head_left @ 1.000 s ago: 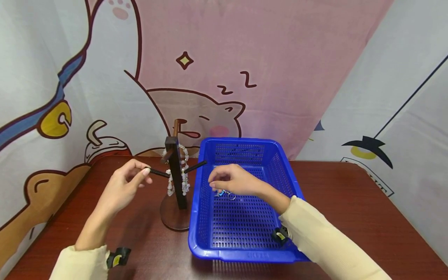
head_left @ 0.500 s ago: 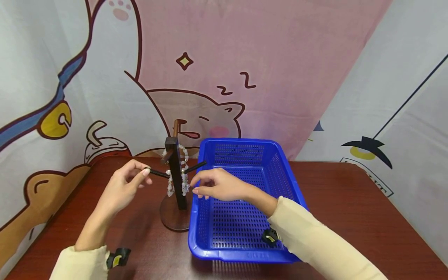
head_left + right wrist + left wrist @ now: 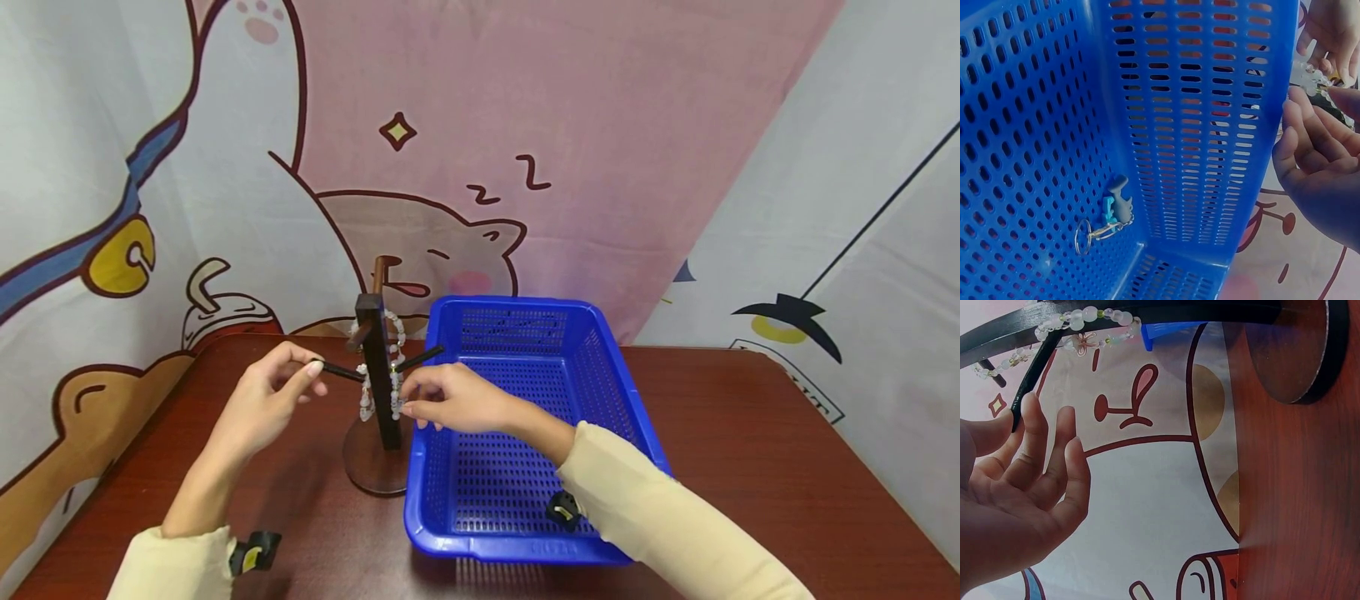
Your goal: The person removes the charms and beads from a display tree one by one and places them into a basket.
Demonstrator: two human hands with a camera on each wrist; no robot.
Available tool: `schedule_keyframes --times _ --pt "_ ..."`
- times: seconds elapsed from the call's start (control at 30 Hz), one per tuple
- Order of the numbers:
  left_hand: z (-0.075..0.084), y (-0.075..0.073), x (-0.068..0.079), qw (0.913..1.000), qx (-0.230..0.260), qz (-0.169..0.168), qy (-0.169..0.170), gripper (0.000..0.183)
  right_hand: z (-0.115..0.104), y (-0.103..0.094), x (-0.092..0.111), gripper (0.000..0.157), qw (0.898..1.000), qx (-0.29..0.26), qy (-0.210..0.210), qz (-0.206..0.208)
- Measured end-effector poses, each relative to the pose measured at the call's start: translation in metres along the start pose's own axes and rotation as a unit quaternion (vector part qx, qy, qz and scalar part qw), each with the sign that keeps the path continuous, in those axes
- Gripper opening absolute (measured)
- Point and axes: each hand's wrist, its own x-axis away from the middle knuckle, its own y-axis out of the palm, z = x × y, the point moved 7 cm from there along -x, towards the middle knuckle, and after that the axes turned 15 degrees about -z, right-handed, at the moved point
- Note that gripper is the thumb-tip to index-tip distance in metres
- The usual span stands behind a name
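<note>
A dark wooden jewelry stand (image 3: 386,417) rises from a round base on the table. My left hand (image 3: 262,400) pinches the tip of its left peg (image 3: 343,370); the other fingers are loosely bent in the left wrist view. Beaded bracelets in pale, clear beads hang from the stand's arms, one with a small flower charm (image 3: 1085,344). At the right peg (image 3: 420,357), my right hand (image 3: 465,402) pinches a beaded bracelet (image 3: 395,396) with thumb and fingertips, partly hidden by the fingers. Another bracelet (image 3: 397,325) hangs farther back.
A blue perforated plastic basket (image 3: 525,547) stands right beside the stand, under my right forearm. Inside lies a keychain (image 3: 1121,209) with a grey-blue shark-like figure and a ring. A cartoon-printed cloth (image 3: 600,167) hangs behind the reddish-brown table (image 3: 750,433).
My right hand has moved left from over the basket to the bracelet on the right peg, its fingers closing there. My left hand has stayed on the left peg.
</note>
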Motion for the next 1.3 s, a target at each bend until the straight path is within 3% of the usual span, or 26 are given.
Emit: schedule_keyframes --times 0.4,0.83,1.3 --pt "-0.0001 0.0003 -0.0002 1.0000 0.000 -0.005 -0.005 0.016 -0.0009 0.0055 -0.0067 0.007 1.000 0.007 0.000 0.001" --pt "0.0017 0.0006 0.0006 1.0000 0.001 -0.002 -0.002 0.015 -0.0017 0.0039 -0.0094 0.021 0.999 0.039 0.000 0.013" --pt "0.0008 0.0007 0.0009 1.0000 0.004 -0.002 -0.005 0.017 -0.0018 0.0025 -0.0081 0.020 0.999 0.035 -0.015 0.012"
